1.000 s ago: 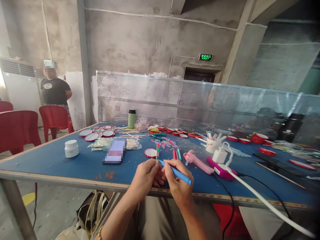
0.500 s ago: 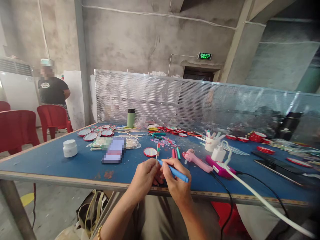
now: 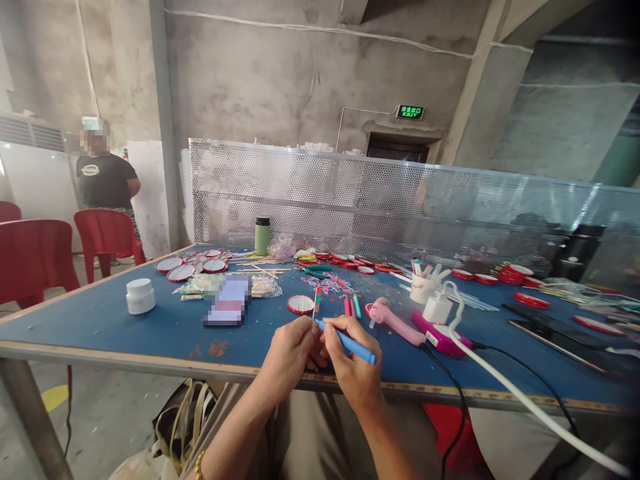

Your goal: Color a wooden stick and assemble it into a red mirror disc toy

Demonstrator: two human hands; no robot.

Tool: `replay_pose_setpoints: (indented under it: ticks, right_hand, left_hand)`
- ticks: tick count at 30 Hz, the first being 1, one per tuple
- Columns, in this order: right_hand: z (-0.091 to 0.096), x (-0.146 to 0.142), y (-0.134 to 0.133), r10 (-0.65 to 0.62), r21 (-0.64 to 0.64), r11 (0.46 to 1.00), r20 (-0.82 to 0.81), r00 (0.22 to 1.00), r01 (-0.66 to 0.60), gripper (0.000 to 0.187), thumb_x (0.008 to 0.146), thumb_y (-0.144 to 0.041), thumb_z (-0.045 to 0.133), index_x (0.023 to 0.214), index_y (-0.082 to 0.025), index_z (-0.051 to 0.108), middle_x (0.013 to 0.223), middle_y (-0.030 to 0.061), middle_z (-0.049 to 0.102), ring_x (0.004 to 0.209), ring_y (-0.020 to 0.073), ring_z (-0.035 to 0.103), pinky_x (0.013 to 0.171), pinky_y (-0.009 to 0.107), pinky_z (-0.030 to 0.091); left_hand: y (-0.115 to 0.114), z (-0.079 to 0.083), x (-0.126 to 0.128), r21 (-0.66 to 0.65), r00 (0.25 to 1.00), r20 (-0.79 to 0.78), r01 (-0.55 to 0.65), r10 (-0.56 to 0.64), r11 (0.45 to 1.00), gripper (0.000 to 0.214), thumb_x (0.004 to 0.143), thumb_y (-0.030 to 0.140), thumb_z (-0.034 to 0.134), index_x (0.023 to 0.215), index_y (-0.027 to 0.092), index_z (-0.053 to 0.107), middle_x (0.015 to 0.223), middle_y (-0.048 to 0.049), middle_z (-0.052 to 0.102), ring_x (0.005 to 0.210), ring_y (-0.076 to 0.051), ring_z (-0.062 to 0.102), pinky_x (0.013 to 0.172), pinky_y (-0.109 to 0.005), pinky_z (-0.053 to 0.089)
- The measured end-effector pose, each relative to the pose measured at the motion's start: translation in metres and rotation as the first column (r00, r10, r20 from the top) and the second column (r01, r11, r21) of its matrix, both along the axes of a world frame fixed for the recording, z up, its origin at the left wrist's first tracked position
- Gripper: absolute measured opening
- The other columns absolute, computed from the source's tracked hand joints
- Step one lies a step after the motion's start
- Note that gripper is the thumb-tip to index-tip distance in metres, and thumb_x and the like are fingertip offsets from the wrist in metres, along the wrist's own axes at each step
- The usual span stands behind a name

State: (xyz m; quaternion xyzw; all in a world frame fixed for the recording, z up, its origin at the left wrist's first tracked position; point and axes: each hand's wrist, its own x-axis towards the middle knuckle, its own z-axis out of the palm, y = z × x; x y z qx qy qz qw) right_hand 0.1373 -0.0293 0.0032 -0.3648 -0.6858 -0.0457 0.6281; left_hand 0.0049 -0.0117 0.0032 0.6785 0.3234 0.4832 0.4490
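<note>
My left hand [image 3: 293, 347] is closed around a thin flat stick [image 3: 317, 301], which stands upright and shows red, green and orange bands at its upper part. In my right hand [image 3: 357, 363] is a blue marker pen [image 3: 357, 347], its tip against or very close to the stick just above my left fingers. The stick's lower end is hidden by my hands. Just beyond them lies a round red-rimmed disc [image 3: 301, 305]. Several markers [image 3: 353, 307] in red and green lie to the right of it.
A pink glue gun [image 3: 395, 323] and a magenta power strip [image 3: 440, 335] with cables lie on the right. On the left are a white jar [image 3: 141, 297] and a phone [image 3: 228, 301]. A green bottle [image 3: 261, 237] stands at the back. A person [image 3: 106, 175] stands far left.
Both hands stay almost in place. The blue marker's rear end has shifted very slightly to the left.
</note>
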Motion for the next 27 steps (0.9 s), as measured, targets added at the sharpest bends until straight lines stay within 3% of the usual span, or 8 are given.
replay_pose_setpoints:
  ticks: [16,27]
  right_hand:
    - [0.0011,-0.0013,-0.0026,-0.035,0.016,0.999,-0.01,0.999,0.036,0.015,0.095,-0.022,0.056,0.085,-0.019,0.065,0.065,-0.0024,0.067,0.053,0.0118,0.064,0.057,0.023,0.05]
    - [0.0021,-0.0012,-0.0022,-0.036,0.031,0.999,0.015,0.999,0.036,0.014,0.094,-0.022,0.057,0.084,-0.02,0.066,0.066,-0.0019,0.068,0.055,0.0125,0.065,0.057,0.022,0.051]
  left_hand:
    - [-0.0006,0.0037,0.0,-0.08,0.998,0.056,0.037,-0.033,0.996,0.041,0.086,0.058,0.052,0.071,0.02,0.053,0.059,-0.0007,0.064,0.054,-0.015,0.064,0.049,-0.022,0.048]
    - [-0.0009,0.0029,0.0005,-0.062,0.999,0.036,0.021,-0.019,0.998,0.04,0.086,0.057,0.05,0.07,0.021,0.051,0.059,-0.0006,0.064,0.055,-0.016,0.065,0.05,-0.022,0.048]
